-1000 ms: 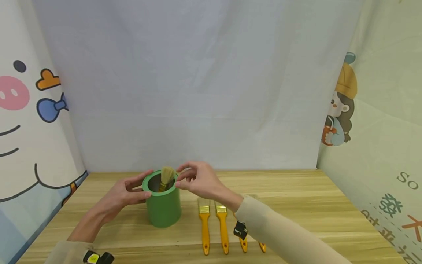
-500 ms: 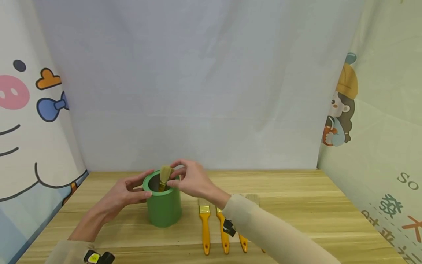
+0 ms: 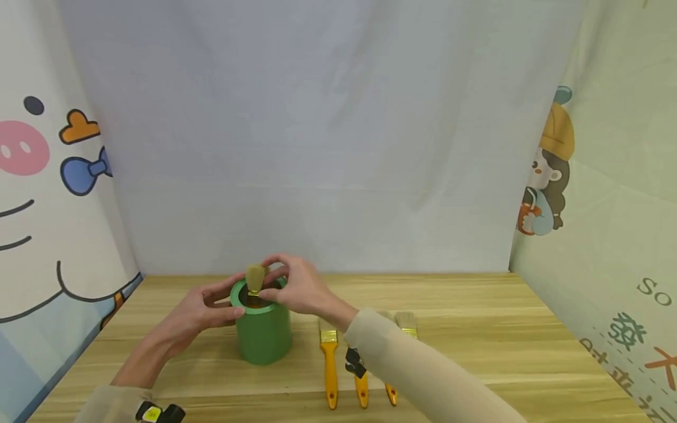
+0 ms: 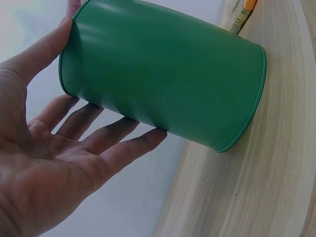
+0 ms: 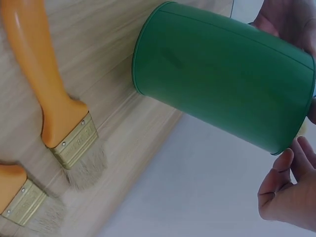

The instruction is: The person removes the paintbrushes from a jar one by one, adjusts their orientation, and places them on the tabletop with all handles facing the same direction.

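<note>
A green cylindrical can stands upright on the table, at left of centre in the head view. My left hand grips its rim from the left, thumb in front and fingers behind; the left wrist view shows the fingers along the can wall. A paintbrush stands bristles up inside the can, its handle hidden by the wall. My right hand reaches over the right rim and pinches this brush near its metal band. In the right wrist view, the can mostly hides the brush behind my right hand.
Several paintbrushes with orange handles lie in a row right of the can, among them a near paintbrush and another paintbrush. My right sleeve covers part of the row. A pale curtain hangs behind the wooden table.
My right hand has moved left from the rim to the brush in the can. The brush has swung from leaning right to nearly upright, farther left. My left hand has stayed put.
</note>
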The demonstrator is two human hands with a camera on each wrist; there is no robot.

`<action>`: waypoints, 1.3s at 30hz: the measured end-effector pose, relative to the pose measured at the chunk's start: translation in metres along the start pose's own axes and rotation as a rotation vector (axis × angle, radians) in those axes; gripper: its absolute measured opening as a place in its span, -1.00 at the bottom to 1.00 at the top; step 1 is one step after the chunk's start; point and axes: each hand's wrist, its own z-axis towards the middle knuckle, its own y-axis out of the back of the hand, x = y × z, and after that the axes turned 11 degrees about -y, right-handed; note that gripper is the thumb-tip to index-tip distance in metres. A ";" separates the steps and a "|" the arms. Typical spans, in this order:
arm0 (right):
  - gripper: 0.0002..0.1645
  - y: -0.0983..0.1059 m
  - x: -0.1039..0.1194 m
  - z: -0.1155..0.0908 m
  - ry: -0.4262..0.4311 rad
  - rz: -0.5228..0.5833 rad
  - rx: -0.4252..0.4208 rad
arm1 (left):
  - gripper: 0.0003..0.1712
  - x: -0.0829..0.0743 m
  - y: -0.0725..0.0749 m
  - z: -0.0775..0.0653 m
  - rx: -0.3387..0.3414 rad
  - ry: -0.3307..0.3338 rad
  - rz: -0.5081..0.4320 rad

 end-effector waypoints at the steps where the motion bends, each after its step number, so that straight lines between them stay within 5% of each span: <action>1: -0.44 -0.001 0.001 0.000 0.005 -0.006 0.003 | -0.04 0.000 0.000 0.000 -0.002 0.001 -0.001; 19: -0.44 -0.027 0.010 0.011 0.076 -0.311 -0.163 | -0.04 0.001 0.001 -0.001 -0.007 0.006 -0.014; 25: -0.49 -0.029 0.010 0.010 0.084 -0.274 -0.165 | -0.03 0.002 0.001 -0.001 -0.012 0.008 -0.012; 34: -0.49 -0.018 0.000 0.006 0.065 0.006 -0.072 | 0.01 0.002 0.001 -0.001 -0.025 0.011 -0.011; 39: -0.53 -0.013 -0.004 0.006 0.101 -0.054 -0.052 | -0.01 0.001 0.000 -0.001 -0.026 0.013 -0.009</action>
